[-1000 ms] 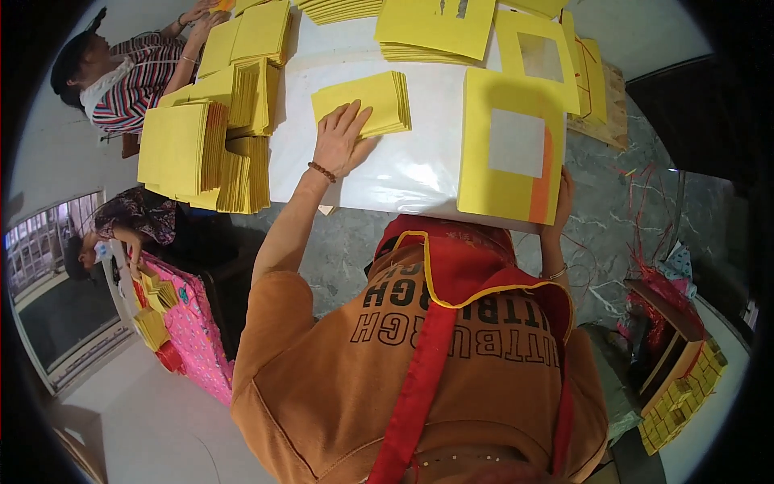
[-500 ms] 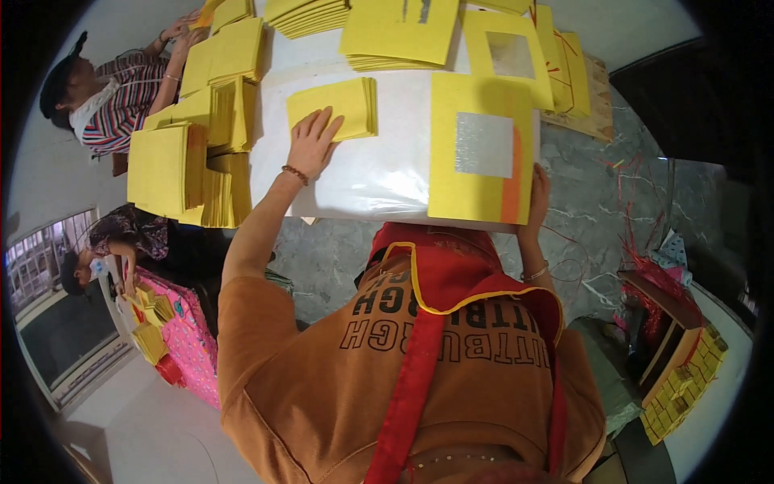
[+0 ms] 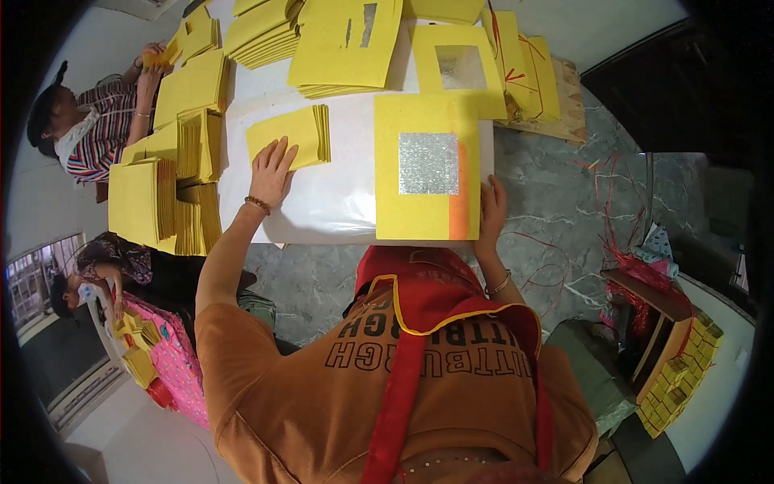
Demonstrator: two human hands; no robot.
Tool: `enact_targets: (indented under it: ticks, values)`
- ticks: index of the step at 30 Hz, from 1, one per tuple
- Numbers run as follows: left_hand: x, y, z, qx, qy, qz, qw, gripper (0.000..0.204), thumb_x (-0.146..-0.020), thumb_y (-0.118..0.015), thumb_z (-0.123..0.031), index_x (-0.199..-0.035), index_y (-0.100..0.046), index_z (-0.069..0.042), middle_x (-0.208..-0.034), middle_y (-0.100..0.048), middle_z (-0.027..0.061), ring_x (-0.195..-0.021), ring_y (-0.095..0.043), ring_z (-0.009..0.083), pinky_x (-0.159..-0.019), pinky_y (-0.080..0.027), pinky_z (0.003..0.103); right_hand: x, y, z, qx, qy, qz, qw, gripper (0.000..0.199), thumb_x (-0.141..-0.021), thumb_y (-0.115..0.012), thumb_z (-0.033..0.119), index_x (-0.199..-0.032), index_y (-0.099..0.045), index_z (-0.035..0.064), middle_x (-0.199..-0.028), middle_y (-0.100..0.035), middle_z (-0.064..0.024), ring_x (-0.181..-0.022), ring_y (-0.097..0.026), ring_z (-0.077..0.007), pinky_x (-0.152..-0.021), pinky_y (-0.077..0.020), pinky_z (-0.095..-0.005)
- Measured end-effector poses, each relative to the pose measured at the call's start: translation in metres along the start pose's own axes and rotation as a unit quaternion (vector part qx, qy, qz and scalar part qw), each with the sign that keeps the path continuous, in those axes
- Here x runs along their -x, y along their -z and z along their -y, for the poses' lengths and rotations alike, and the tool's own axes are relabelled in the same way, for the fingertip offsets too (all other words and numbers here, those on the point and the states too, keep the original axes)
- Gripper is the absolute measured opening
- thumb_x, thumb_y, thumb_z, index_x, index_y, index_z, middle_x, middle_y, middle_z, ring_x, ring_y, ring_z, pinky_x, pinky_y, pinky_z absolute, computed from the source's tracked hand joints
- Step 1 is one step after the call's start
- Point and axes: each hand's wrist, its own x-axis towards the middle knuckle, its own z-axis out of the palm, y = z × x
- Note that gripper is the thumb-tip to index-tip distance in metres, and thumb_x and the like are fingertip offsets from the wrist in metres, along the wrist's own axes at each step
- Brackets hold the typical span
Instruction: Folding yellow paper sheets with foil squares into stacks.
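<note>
My left hand (image 3: 274, 171) lies on the near edge of a small stack of folded yellow papers (image 3: 282, 131), its fingers stretched out over it. To the right, a yellow sheet (image 3: 388, 169) with a silver foil square (image 3: 428, 164) and an orange stripe (image 3: 458, 218) lies flat at the table's near right corner. Close to that sheet's right edge is my right hand (image 3: 493, 211), its fingers extended upward along the table's side. Its thumb is partly hidden, and I see nothing held in it.
Stacks of folded yellow paper (image 3: 141, 202) line the table's left side, with larger sheets (image 3: 339, 48) at the back. Tied yellow bundles (image 3: 544, 89) rest on a wooden board (image 3: 574, 105). A striped-shirted co-worker (image 3: 101, 121) handles papers; another person (image 3: 121, 262) sits by a pink-covered table (image 3: 165, 355).
The whole view has shifted, so the table appears further left and lower. Both hands stay at about the same places beside their papers; more of my right hand's fingers shows.
</note>
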Motion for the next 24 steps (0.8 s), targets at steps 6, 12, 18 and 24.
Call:
enact_targets:
  ticks: [6, 12, 18, 24]
  values:
    - [-0.0004, 0.0015, -0.0031, -0.018, 0.010, 0.014, 1.000, 0.060, -0.073, -0.061, -0.011, -0.128, -0.037, -0.012, -0.136, -0.030, 0.0113, -0.120, -0.032, 0.0308, -0.097, -0.028, 0.044, -0.0021, 0.0001, -0.0004, 0.022, 0.014, -0.005, 1.000, 0.023, -0.083, -0.049, 0.009, -0.105, -0.058, 0.0046, -0.123, -0.044, -0.0135, -0.110, -0.044, -0.0309, -0.091, -0.0358, -0.0372]
    - [-0.0021, 0.0029, -0.0027, -0.018, 0.005, 0.014, 1.000, 0.059, -0.073, -0.060, -0.012, -0.128, -0.037, -0.012, -0.136, -0.031, 0.0117, -0.121, -0.031, 0.0310, -0.098, -0.027, 0.044, -0.0025, -0.0019, -0.0004, 0.014, 0.009, -0.007, 1.000, 0.023, -0.083, -0.049, 0.010, -0.104, -0.058, 0.0051, -0.123, -0.044, -0.0144, -0.109, -0.044, -0.0317, -0.091, -0.0349, -0.0381]
    - [-0.0013, 0.0025, -0.0009, -0.009, -0.002, -0.002, 1.000, 0.057, -0.073, -0.060, -0.013, -0.126, -0.039, -0.012, -0.134, -0.033, 0.0115, -0.121, -0.032, 0.0299, -0.097, -0.027, 0.044, 0.0002, -0.0022, 0.0010, 0.031, 0.030, -0.008, 0.999, 0.025, -0.081, -0.050, 0.007, -0.105, -0.057, 0.0049, -0.124, -0.042, -0.0159, -0.111, -0.043, -0.0333, -0.091, -0.0352, -0.0385]
    - [0.0006, 0.0045, -0.0012, -0.003, 0.002, 0.001, 1.000, 0.058, -0.073, -0.061, -0.014, -0.126, -0.040, -0.012, -0.134, -0.033, 0.0116, -0.120, -0.032, 0.0301, -0.097, -0.027, 0.044, 0.0007, -0.0039, -0.0029, 0.032, 0.027, -0.004, 0.999, 0.025, -0.081, -0.050, 0.007, -0.105, -0.056, 0.0044, -0.124, -0.041, -0.0161, -0.112, -0.042, -0.0329, -0.091, -0.0364, -0.0382]
